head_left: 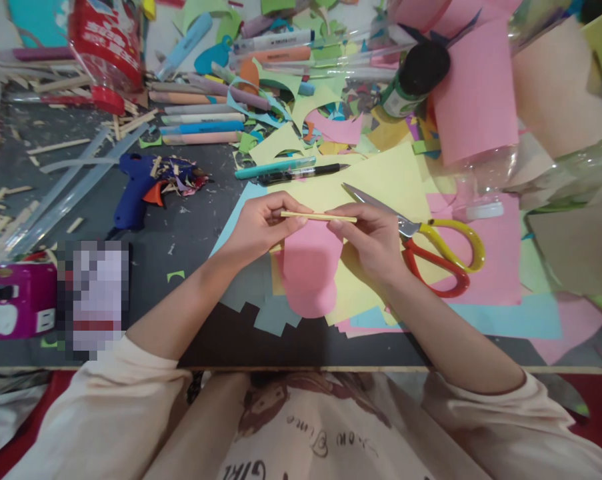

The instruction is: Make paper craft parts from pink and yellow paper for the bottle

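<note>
My left hand [261,223] and my right hand [375,240] pinch opposite ends of a narrow yellow paper strip [318,216], held level between thumbs and fingers. It looks folded or seen edge-on. Just below it is a pink paper cutout [311,273] with a rounded lower end; whether the fingers also touch its top edge I cannot tell. Yellow paper sheets [391,187] spread beneath both hands. Right of my right hand lie scissors [411,230] with one yellow and one red handle, their blades partly apart. A black pen [301,173] and a teal pen [275,167] lie beyond the hands.
To the left are a blue glue gun [133,190], clear glue sticks [81,183], a purple box [21,300] and a blurred-out flat object [98,293]. Markers [203,126], paper scraps [325,100], a red-labelled bottle [108,47] and a black-capped bottle [415,77] crowd the back.
</note>
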